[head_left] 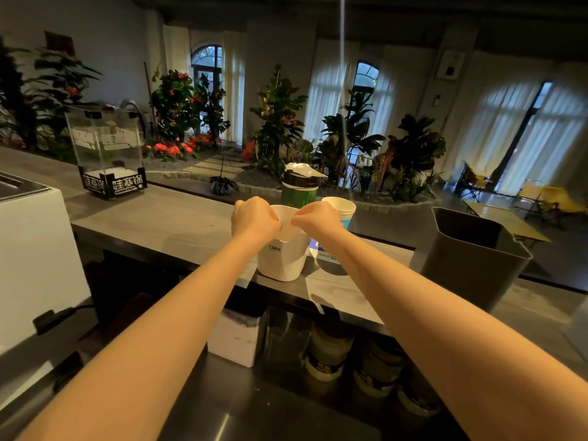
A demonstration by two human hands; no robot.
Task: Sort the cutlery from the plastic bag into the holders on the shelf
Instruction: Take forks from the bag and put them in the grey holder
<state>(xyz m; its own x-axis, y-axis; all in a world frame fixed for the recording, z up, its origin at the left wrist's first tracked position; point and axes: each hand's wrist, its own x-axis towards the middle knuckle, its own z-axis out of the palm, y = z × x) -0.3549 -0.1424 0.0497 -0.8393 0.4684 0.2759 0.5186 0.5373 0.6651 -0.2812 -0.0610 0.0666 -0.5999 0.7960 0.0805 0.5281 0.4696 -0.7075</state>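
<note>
While the two hands met just above the rim, the plastic bag [287, 230] was stretched between them: a thin, pale, half-clear film, pinched at one edge by the left hand [254, 219] and at the other by the right hand [318, 219], fingers curled tight on it. That looked like a pull to open it right over the mouth of the white holder [283, 264], so that whatever dropped would land inside. No cutlery showed; if any was in the bag, the film and the knuckles hid it.

The holder stood directly under the hands on the shelf [165, 218], a smooth matt white tub with rounded corners and small dark lettering on its near face. The shelf was a long grey board with a wood-grain look.

Just beyond the hands sat a green cup [299, 195] with a dark lid and a crumpled bit of wrapper on top, and beside it, behind the right hand, an open paper cup [342, 210], white with a blue band. Well off to the right of the right hand stood a grey bin [471, 249], dull plastic, open at the top. Far to the left of the left hand stood a clear box [106, 148] on a black base with white lettering. Leafy plants [276, 122] with red flowers filled the room beyond.
</note>
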